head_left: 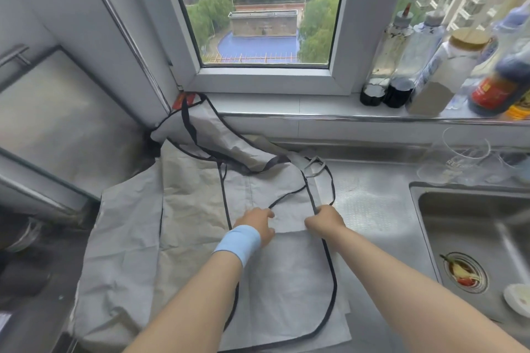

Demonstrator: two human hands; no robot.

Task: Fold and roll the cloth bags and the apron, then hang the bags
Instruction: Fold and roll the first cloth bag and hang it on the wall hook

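A grey apron (286, 289) with black piping lies spread flat on the steel counter, its bib end running up toward the windowsill. Under it lie grey cloth bags (129, 238), reaching out to the left. My left hand (256, 225), with a light blue wristband, rests on the apron's middle, fingertips by a thin black tie string (289, 196). My right hand (325, 221) grips the apron's black-piped right edge, fingers curled around it. A grey strap (315, 167) loops on the counter behind the hands.
A steel sink (470, 238) with a food-filled drain sits at right. Bottles and jars (447, 66) crowd the windowsill at back right. Clear glasses (464, 155) stand behind the sink. A stove top (25, 266) lies at the left edge.
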